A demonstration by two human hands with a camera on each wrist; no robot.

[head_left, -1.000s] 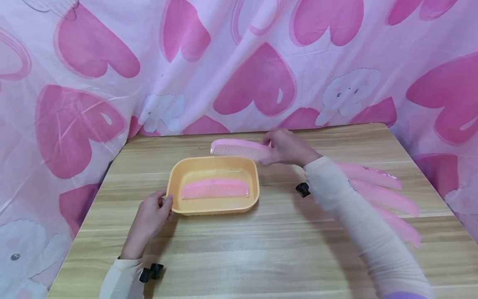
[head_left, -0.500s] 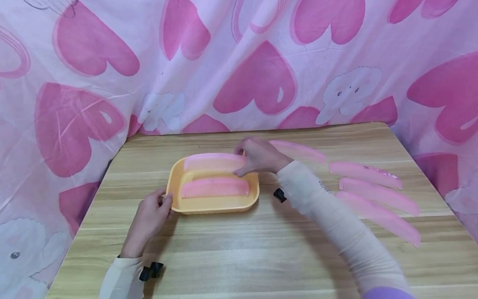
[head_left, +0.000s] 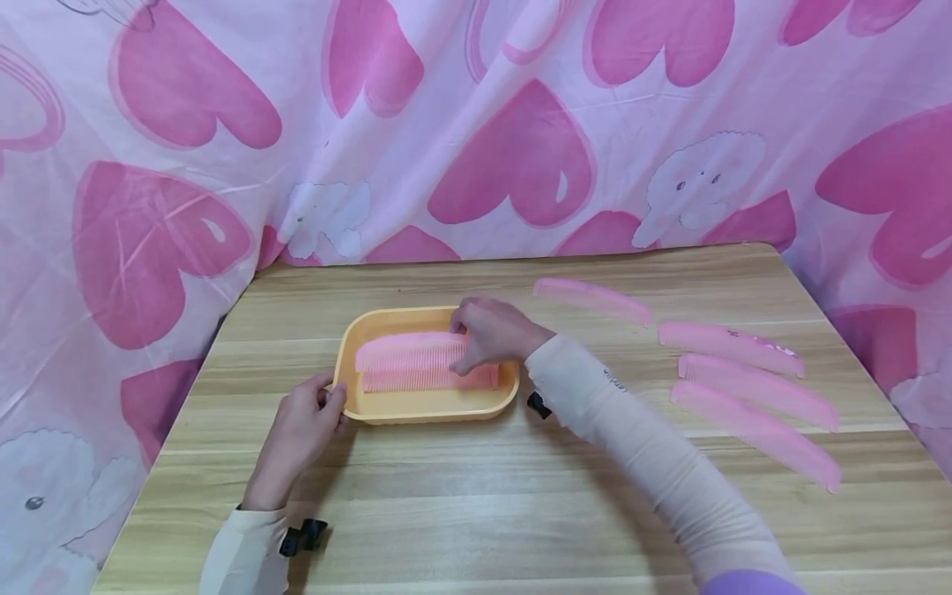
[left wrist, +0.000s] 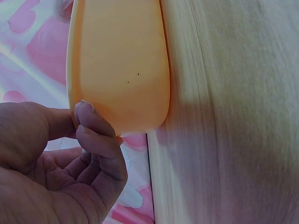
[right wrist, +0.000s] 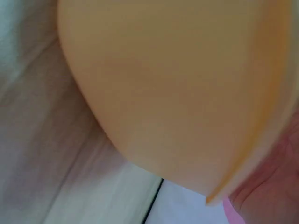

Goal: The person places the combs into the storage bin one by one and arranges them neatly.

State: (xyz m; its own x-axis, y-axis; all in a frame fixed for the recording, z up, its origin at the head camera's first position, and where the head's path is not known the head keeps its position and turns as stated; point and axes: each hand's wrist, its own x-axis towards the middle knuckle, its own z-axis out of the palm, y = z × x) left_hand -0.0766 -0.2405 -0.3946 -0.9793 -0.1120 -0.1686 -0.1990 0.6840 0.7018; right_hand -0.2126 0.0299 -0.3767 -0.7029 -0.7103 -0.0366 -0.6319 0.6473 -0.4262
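A yellow-orange plastic basin stands on the wooden table. My left hand pinches the basin's left rim between thumb and fingers; the left wrist view shows this grip on the basin wall closely. Inside the basin, my right hand holds a pink comb by its right end. A second pink comb lies beneath it on the basin floor, partly covered. In the right wrist view the basin's outer side hides the fingers and the held comb; only part of the palm shows.
To the right of the basin several more pink combs lie on the table: one at the back, a comb with printed marks, and others fanned toward the front. A pink heart-patterned cloth hangs behind the table.
My right hand has carried the held comb left and down from behind the basin to inside it, over the other comb. My left hand has stayed on the rim.
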